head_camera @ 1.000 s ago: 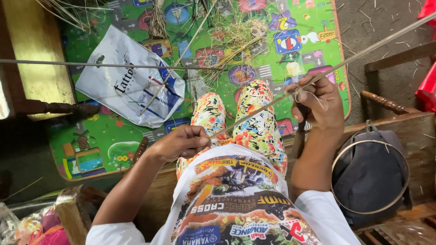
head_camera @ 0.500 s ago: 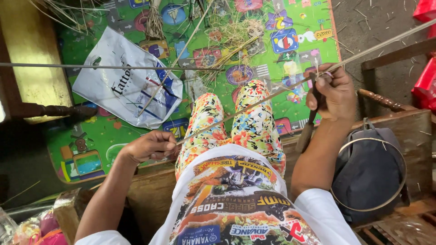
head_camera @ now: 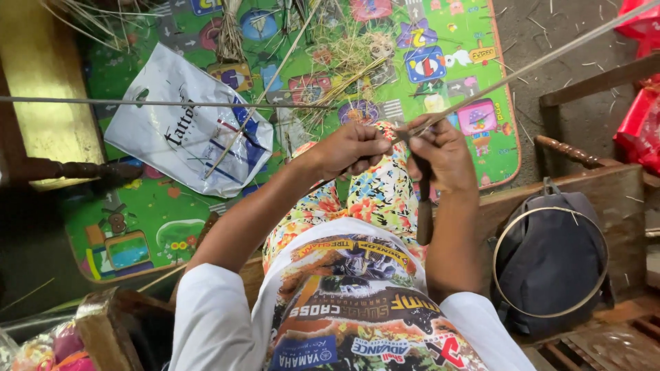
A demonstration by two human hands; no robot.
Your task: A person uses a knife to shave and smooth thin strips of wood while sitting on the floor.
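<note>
Your left hand (head_camera: 350,148) has its fingers curled, pinching the near end of a thin cane strip (head_camera: 522,69). Your right hand (head_camera: 443,154) is clenched around the same strip and a dark-handled knife (head_camera: 424,209), handle hanging toward your lap. The strip runs from your hands up toward the top right, over the play mat (head_camera: 137,220). On the mat: a white plastic bag (head_camera: 182,130), left of your hands; loose straw (head_camera: 350,55) beyond them. Off the mat, to its right: a grey backpack (head_camera: 550,261).
</note>
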